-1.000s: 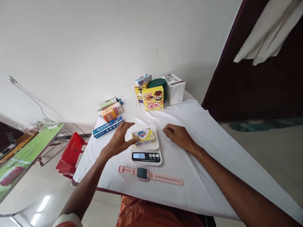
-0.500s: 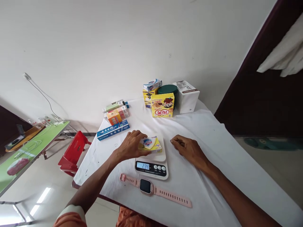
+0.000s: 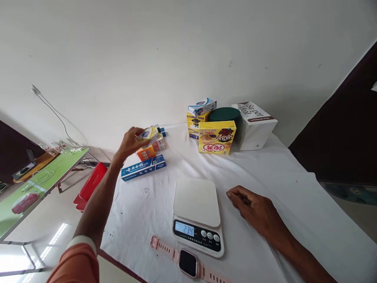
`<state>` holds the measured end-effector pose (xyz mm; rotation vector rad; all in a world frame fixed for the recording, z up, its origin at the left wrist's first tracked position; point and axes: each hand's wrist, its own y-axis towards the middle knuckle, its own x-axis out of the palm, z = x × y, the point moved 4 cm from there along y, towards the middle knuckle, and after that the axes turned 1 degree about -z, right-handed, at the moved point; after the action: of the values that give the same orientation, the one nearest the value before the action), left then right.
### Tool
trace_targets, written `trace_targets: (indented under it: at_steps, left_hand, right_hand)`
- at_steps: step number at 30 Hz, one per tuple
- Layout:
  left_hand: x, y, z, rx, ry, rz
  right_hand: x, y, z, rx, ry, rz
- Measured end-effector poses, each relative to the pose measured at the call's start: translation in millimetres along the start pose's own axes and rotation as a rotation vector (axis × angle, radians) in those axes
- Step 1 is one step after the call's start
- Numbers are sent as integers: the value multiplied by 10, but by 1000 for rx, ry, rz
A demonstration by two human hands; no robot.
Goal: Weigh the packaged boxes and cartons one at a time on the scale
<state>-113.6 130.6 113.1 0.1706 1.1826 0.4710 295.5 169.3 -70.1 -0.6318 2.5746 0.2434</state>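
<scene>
My left hand (image 3: 131,141) is closed around a yellow and white soap box (image 3: 149,134), held over the cluster of small boxes at the table's left. Below it are an orange box (image 3: 146,152) and a blue toothpaste box (image 3: 143,168). A white kitchen scale (image 3: 196,202) stands in the middle with a bare plate, its display reading 234. My right hand (image 3: 255,208) rests on the cloth right of the scale, its fingers curled in and no object visible in them. In front of the scale lies a pink-strapped smartwatch (image 3: 187,263).
At the back stand a yellow snack box (image 3: 217,138), a green-lidded tub (image 3: 225,114), a white box (image 3: 255,129) and a blue-white soap box (image 3: 202,107) atop another yellow box (image 3: 194,124). Left of the table are a red chair (image 3: 92,184) and a green table (image 3: 17,210).
My left hand has lifted the soap box off the scale and carried it left and back, over the small boxes. My right hand stays on the cloth. The view has shifted slightly.
</scene>
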Motion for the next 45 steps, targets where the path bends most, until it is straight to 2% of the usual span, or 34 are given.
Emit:
trace_targets:
  at_steps: [3,7,14,21,24,26,28,32,34,36,38,41,43,45]
  left_hand:
    - [90,419,-337,-94,44,-74]
    - [351,691,-585,-129,60,-197]
    - [509,855,-688,-97,66,-251]
    - [539,781,-629,-86,134,-232]
    - [484,777,-414,-52,157,-194]
    - [478,797,-127,42,146,-170]
    - [545,812,267,189,113,-169]
    - [898,813,1139,468,48,-210]
    - [1134,825,1482,532,59,-245]
    - [1361,846,1714,545,101,-285]
    - [1549,865,1835,519,161,-315]
    - [1729,892,1856,456,223,-323]
    - [1772,912,1814,441,194,-306]
    - [1737,926,1755,451,108,-275]
  right_hand:
    - [5,13,28,18,2,0]
    - [12,24,57,42,4,2]
    - [20,18,104,64,19,-11]
    - [25,21,79,48,24,-14]
    - [22,21,49,33,38,-5]
    - [20,20,22,11,46,-4]
    - [15,18,-6,-9,53,1]
    - [5,11,-48,-38,60,9]
    - [4,10,-62,-51,63,8]
    - [7,12,-65,-56,68,6]
    - [12,19,-59,-59,74,10]
    - [20,36,-44,-77,84,23]
    - [24,47,-34,-88,85,24]
    - [24,53,-27,-98,83,23]
